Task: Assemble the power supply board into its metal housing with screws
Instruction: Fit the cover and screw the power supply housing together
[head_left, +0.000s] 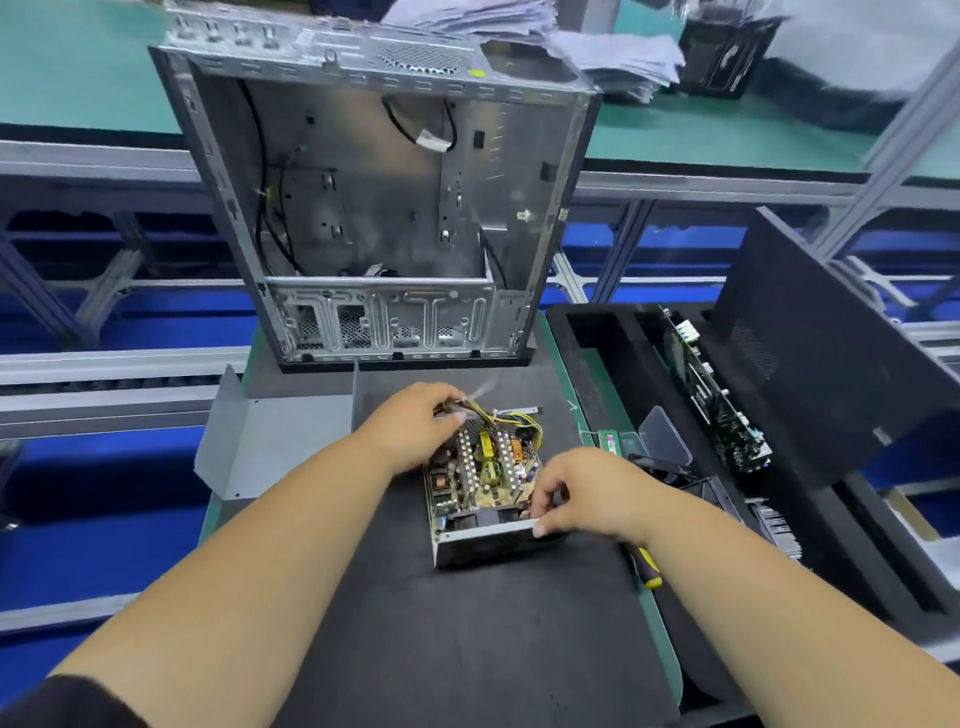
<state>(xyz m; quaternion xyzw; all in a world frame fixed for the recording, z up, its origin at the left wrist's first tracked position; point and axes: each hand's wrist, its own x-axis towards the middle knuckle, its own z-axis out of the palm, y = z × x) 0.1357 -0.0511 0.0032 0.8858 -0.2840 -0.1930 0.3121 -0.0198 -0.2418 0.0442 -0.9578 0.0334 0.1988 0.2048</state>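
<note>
We see the power supply board (480, 470) sitting in its metal housing (488, 540) on the black mat (467, 639). Our left hand (415, 426) grips the yellow wire bundle (498, 415); our right hand (582, 493) pinches the housing's near corner, fingertips partly hidden, and any screws are too small to make out.

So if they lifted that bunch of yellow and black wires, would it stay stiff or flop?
Probably flop: the wire bundle already curves loosely where the left hand holds it. It likely tugs the power supply board, since it seems attached there. It looks light.
</note>
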